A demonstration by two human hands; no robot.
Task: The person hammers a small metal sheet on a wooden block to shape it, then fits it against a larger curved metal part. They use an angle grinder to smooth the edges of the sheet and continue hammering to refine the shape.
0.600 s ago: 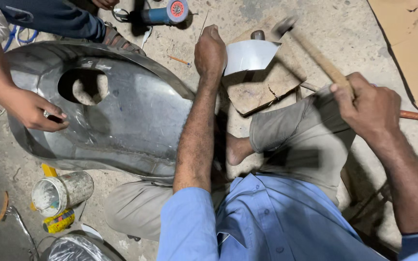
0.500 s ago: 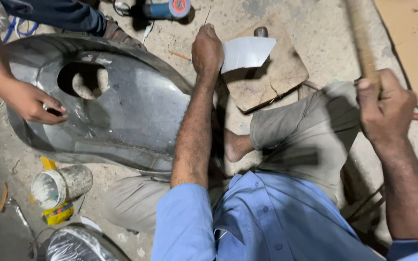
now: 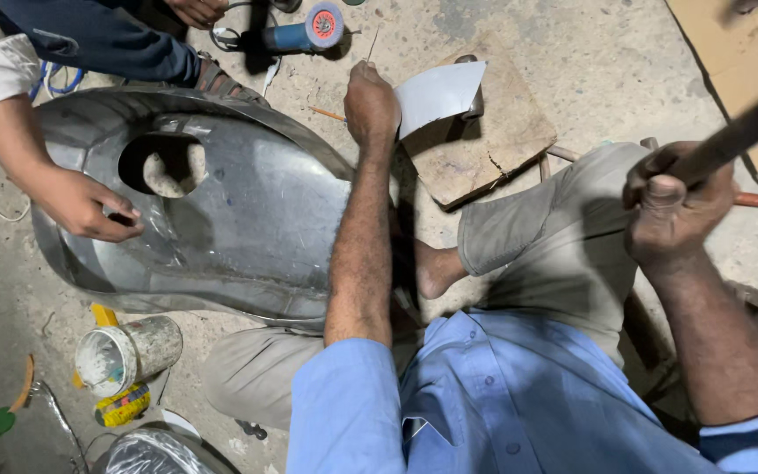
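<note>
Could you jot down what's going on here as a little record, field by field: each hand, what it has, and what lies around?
Left hand: pins a bent grey metal sheet on a wooden block
Right hand: raised, closed grip on a wooden handle; its head is out of frame
Beside the left arm: large curved metal shell with a round hole
Other person: a hand rests on the shell
Floor items: blue angle grinder, paint-smeared can
Posture: seated on a concrete floor
</note>
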